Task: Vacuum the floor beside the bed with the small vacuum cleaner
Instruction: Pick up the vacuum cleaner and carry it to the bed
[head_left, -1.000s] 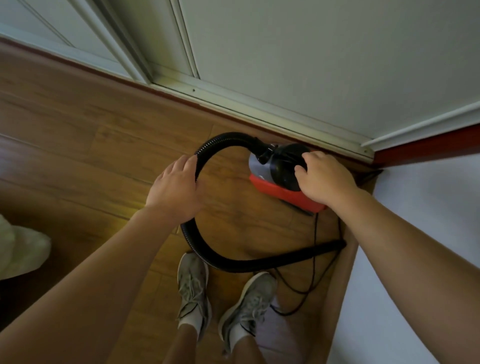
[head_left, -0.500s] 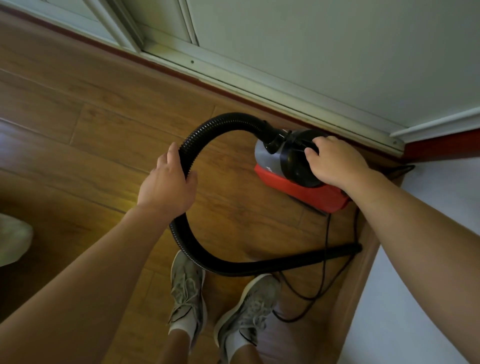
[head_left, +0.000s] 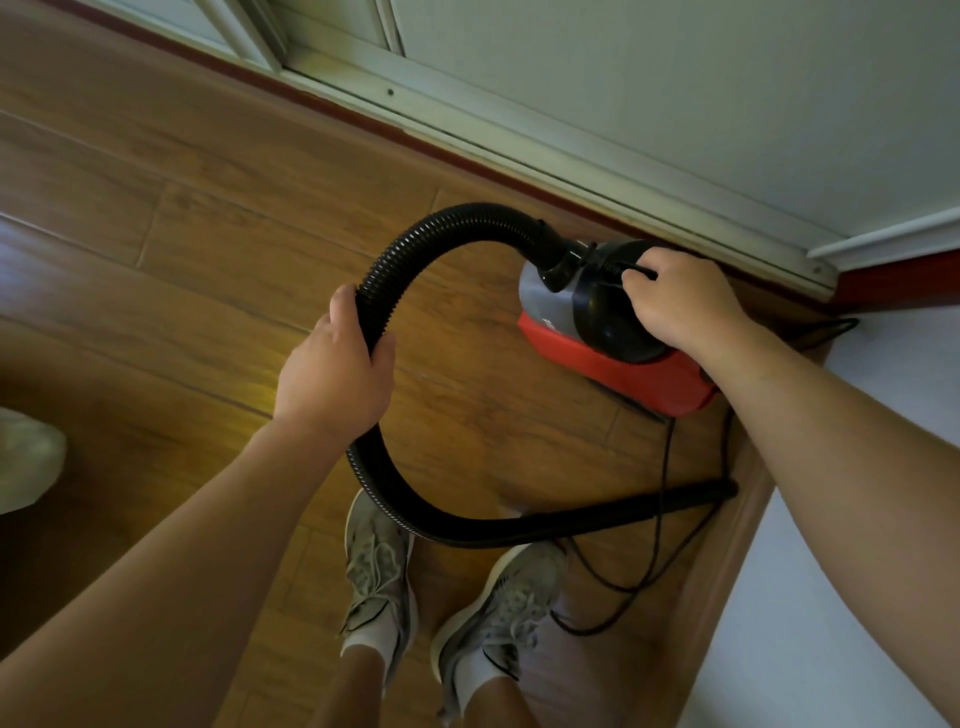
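A small vacuum cleaner (head_left: 587, 332) with a red base, grey front and black top sits on the wooden floor (head_left: 182, 260) by the wall corner. Its black ribbed hose (head_left: 441, 228) arcs up to the left, loops down past my shoes and ends in a black nozzle (head_left: 649, 506) lying on the floor. My left hand (head_left: 332, 374) grips the hose at its left bend. My right hand (head_left: 680, 301) curls round the black handle on top of the vacuum body.
A white door frame and sill (head_left: 519, 130) run along the far wall. The bed's pale side (head_left: 857, 519) fills the right. A black power cord (head_left: 660, 519) trails on the floor beside my grey shoes (head_left: 379, 571). A white object (head_left: 26, 457) lies at the left edge.
My left hand has closed round the hose, which it only rested on before. My right hand's fingers have curled round the handle on top of the vacuum.
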